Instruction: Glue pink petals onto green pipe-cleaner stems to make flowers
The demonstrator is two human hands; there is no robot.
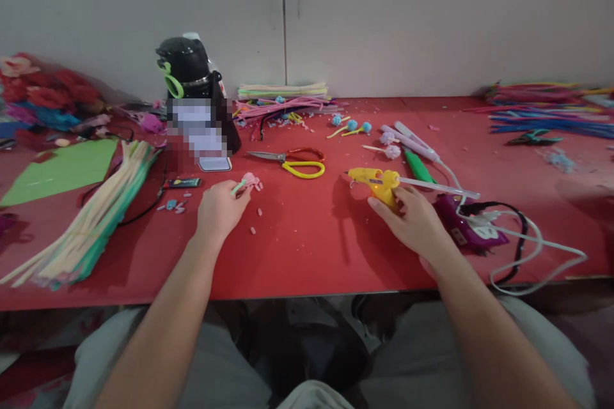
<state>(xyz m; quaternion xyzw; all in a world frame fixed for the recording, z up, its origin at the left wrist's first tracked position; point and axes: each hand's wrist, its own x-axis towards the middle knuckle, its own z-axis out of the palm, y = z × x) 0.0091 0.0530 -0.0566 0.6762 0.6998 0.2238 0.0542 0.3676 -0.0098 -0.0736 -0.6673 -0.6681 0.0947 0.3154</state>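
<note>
A few loose pink bits lay nearest me on the counter, short of the scissors. Beyond them, just on the near side of the scissors' tips, was the pink flower. I judged it light, soft and easily crushed, best taken low, by its pale stem. My left hand was pinching it between thumb and fingers; the other fingertips I couldn't make out.

To the right of the scissors I had the glue gun, its nozzle pointing their way. It looked stiff and fairly light, probably hot at the nozzle, so the handle was the place to hold. My right hand was curled around that handle. Past the scissors, to their right, lay small blue flowers.
</note>
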